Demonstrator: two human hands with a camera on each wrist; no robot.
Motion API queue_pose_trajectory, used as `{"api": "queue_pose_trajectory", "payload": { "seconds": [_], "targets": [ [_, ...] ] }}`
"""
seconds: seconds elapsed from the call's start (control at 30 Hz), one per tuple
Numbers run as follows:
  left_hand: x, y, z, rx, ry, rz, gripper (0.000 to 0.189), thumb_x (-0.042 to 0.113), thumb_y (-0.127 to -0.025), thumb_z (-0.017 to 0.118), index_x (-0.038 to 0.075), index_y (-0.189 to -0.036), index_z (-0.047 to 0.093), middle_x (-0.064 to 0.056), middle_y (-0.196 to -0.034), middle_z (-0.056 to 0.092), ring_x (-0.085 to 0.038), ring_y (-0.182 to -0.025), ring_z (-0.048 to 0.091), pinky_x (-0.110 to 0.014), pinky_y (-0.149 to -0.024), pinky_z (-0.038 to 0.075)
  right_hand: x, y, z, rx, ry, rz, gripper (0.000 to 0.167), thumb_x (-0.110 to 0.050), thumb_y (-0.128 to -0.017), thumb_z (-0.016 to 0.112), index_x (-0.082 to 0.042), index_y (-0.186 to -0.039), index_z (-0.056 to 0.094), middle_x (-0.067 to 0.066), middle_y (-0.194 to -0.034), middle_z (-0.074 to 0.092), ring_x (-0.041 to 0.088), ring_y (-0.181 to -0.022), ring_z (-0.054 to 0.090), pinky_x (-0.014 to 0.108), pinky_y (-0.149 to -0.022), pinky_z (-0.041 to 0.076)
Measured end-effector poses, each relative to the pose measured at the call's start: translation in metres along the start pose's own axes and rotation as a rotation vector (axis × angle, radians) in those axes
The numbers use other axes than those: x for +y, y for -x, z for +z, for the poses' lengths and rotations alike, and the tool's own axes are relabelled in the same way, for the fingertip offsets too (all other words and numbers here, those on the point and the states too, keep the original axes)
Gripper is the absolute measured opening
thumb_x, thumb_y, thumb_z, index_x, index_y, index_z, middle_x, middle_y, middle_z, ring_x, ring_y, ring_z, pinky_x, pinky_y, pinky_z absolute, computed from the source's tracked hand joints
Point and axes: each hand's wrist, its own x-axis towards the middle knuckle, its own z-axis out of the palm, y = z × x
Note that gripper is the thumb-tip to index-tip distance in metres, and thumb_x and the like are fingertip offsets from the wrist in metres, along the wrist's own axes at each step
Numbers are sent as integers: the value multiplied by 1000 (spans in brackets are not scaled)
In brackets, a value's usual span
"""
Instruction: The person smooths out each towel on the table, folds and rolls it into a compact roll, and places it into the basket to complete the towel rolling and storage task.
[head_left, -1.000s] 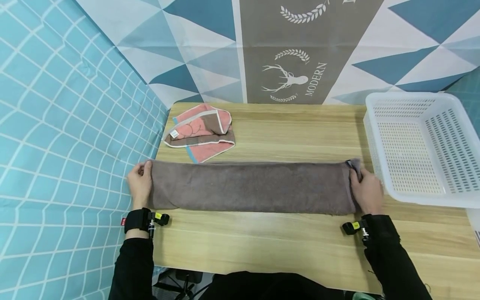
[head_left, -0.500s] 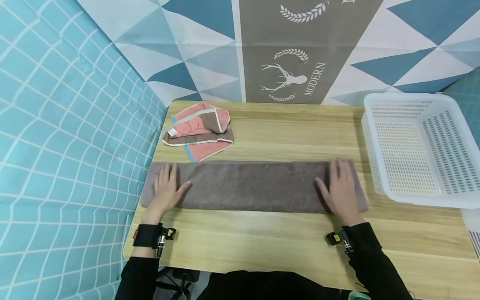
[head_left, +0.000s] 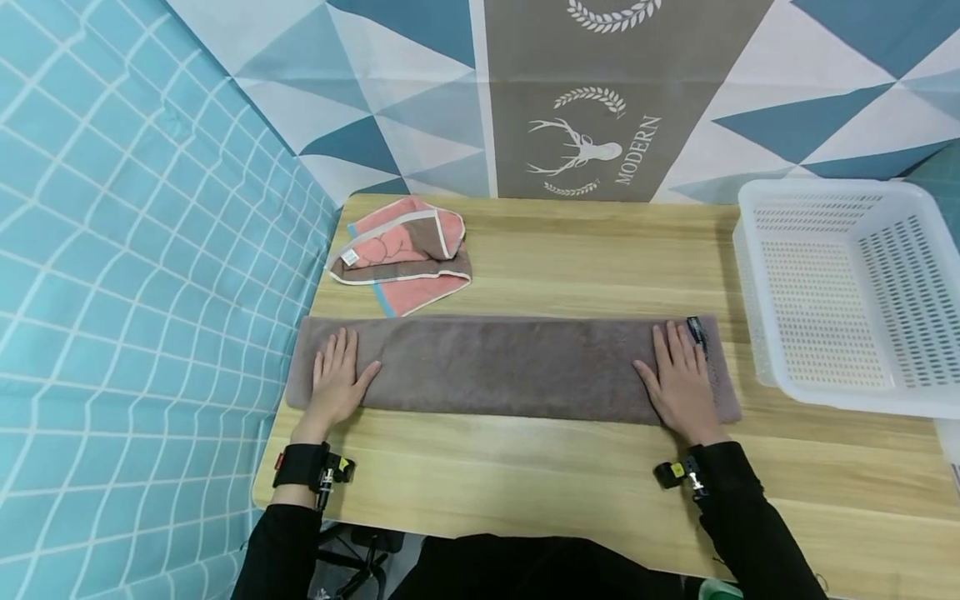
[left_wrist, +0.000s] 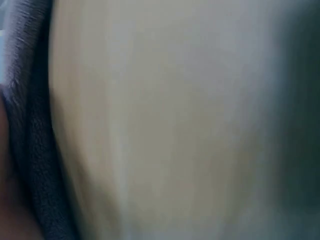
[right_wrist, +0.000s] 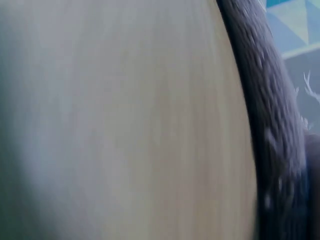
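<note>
A grey-brown towel (head_left: 495,367), folded into a long flat strip, lies across the wooden table. On its left end rests my left hand (head_left: 337,379), palm down with fingers straight. My right hand (head_left: 682,379) lies flat on the right end, fingers extended, beside a small dark label (head_left: 697,332) on the towel. Both wrist views show the fuzzy front edge of the towel (left_wrist: 37,125) close up, and only a sliver of each hand.
Behind the strip, at the back left, sits a crumpled pink and brown towel (head_left: 408,250) with white trim. A white perforated plastic basket (head_left: 772,333) stands at the right. A blue gridded cloth wall (head_left: 150,292) borders the table (head_left: 510,475) on the left.
One second ago both hands gripped the towel's ends. They have let go, moved inward and now lie flat on it. The label at the right end has come into fuller view.
</note>
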Motion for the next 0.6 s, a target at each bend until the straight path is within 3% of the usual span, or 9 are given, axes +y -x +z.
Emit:
{"api": "queue_pose_trajectory", "payload": {
  "seconds": [0.17, 0.47, 0.6],
  "targets": [
    [-6, 1, -5, 12, -63, -1, 78, 50, -105, 35, 4, -159, 2, -21, -165, -5, -39, -152, -8, -59, -120, -7, 16, 5, -5, 21, -13, 12, 68, -43, -107, 35, -3, -159, 14, 26, -163, 11, 39, -152, 7, 53, -123, 1],
    [-17, 13, -20, -74, -133, -72, 77, 51, -107, 25, 2, -158, -5, -23, -164, -10, -41, -151, -13, -63, -118, -7, 26, 7, -8, 27, -10, -1, 67, -42, -107, 35, -2, -158, 16, 27, -162, 14, 40, -151, 10, 50, -124, 1],
    [-24, 26, -16, -33, -139, -99, 66, 39, -109, 22, 1, -158, 0, -26, -163, -8, -45, -150, -10, -68, -116, 0, 27, 8, -10, 22, -12, -13, 66, -40, -108, 35, -2, -158, 16, 27, -162, 14, 40, -151, 11, 50, -124, 0]
  ]
}}
